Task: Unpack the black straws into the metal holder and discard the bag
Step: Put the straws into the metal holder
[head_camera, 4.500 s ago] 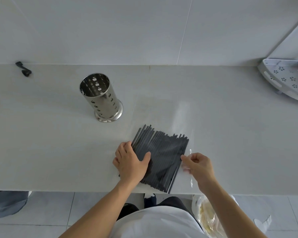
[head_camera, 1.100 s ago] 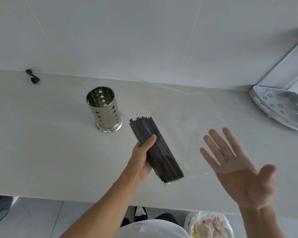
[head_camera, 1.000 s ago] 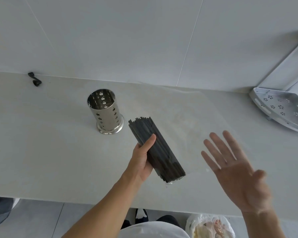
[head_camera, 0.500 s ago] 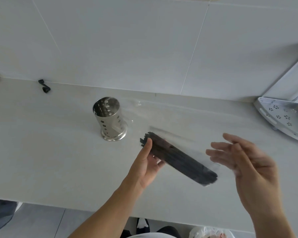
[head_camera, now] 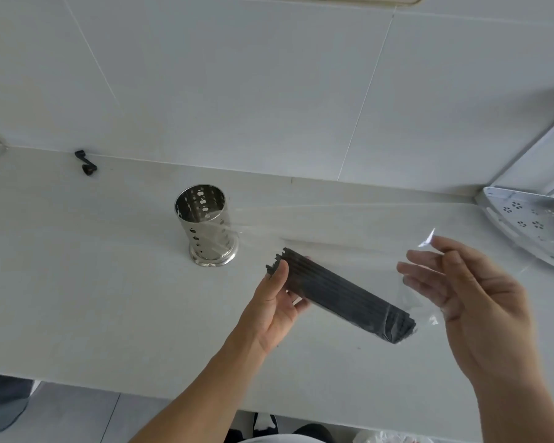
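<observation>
Since half a second ago the straws have tipped flatter, with their far ends swung toward the right hand, which has closed in on the loose plastic there. That hand's fingers are relaxed and nearly straight, brushing the bag without clearly pinching it. The left hand grips the bundle near its ragged end, thumb on top and fingers curled beneath, holding it above the counter, just right of the holder, which stands upright with nothing in it.

To do this step well, I judge the right hand should pinch the sealed end of the bag firmly and draw it off along the bundle, while the left keeps the straws squeezed together so none fan out or drop. Clear film trails toward the holder and could snag its rim, so it should be pulled away from there.

Counted: one bundle, its straws too many and too packed to number; one bag; one holder; one small black clip by the wall; one white perforated shelf at right.
</observation>
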